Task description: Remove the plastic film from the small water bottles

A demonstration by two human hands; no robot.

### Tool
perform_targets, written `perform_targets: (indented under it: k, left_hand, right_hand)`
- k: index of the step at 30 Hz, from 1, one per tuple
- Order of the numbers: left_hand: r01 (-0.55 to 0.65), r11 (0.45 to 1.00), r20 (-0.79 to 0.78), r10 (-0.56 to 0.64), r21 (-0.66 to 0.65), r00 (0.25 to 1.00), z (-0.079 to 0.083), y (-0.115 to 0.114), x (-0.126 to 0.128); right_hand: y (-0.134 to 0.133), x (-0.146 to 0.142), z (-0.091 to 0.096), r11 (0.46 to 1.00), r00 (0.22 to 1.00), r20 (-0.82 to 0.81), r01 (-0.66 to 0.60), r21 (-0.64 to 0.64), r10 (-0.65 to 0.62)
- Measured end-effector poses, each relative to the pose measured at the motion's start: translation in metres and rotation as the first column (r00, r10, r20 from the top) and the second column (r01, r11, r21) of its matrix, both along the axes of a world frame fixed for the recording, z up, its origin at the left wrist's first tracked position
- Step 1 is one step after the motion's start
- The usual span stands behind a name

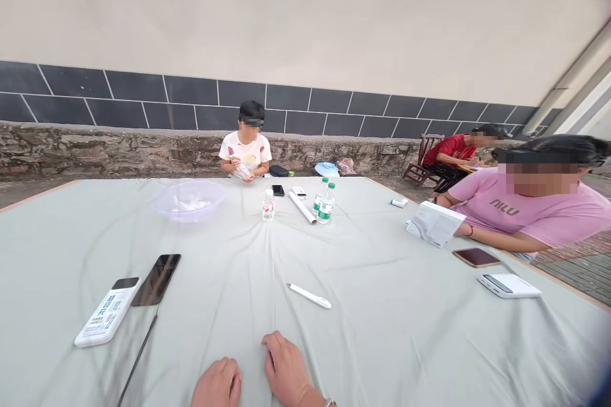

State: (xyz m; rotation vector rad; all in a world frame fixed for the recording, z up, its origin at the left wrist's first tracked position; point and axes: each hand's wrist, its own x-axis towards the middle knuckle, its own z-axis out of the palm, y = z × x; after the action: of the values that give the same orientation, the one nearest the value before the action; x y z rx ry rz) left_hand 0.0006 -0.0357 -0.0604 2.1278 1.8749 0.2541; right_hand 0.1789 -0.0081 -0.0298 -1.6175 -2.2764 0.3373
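My left hand (217, 385) and my right hand (285, 367) rest side by side on a pale grey-green table cloth (382, 337) at the bottom of the view. Both hands look empty, with the fingers loosely relaxed, and the left is partly cut off by the frame edge. A white pen (309, 296) lies on the cloth just ahead of my right hand, apart from it. Further left are a black smartphone (156, 280) and a white boxed device (107, 311), with a thin black cable (136, 362) running down toward my left hand.
Across the table are a clear plastic bowl (188, 200), water bottles (324, 201), a white tube (301, 206) and a phone (278, 190). A seated person in a white shirt (245, 154) holds a small bottle. A person in pink (529, 206) leans at the right, beside papers (436, 222).
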Motion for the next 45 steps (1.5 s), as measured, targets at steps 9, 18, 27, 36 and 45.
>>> perform_targets:
  k: [9, 18, 27, 36, 45]
  left_hand:
    - [-0.003, 0.995, -0.042, 0.007, 0.103, 0.999, 0.016, -0.008, 0.002]
    - [-0.021, 0.996, -0.037, 0.024, 0.081, 0.999, 0.03, -0.008, 0.003]
    - [-0.012, 0.993, -0.042, 0.017, 0.113, 0.999, 0.022, -0.005, 0.001]
    - [-0.02, 0.995, -0.054, 0.026, 0.098, 0.998, 0.028, -0.004, 0.003]
    - [-0.021, 0.993, -0.052, 0.027, 0.114, 0.998, 0.025, -0.003, 0.002]
  right_hand:
    - [0.002, -0.003, 0.001, 0.997, 0.998, 0.063, 0.016, -0.08, -0.011]
    - [0.005, -0.006, 0.003, 0.996, 0.996, 0.092, 0.008, -0.085, 0.0]
    - [0.006, -0.007, 0.003, 0.997, 0.996, 0.09, 0.004, -0.08, 0.003]
    - [0.01, -0.006, -0.001, 0.996, 0.998, 0.066, -0.013, -0.089, 0.019]
    - [0.012, -0.006, -0.002, 0.996, 0.996, 0.081, -0.016, -0.091, 0.024]
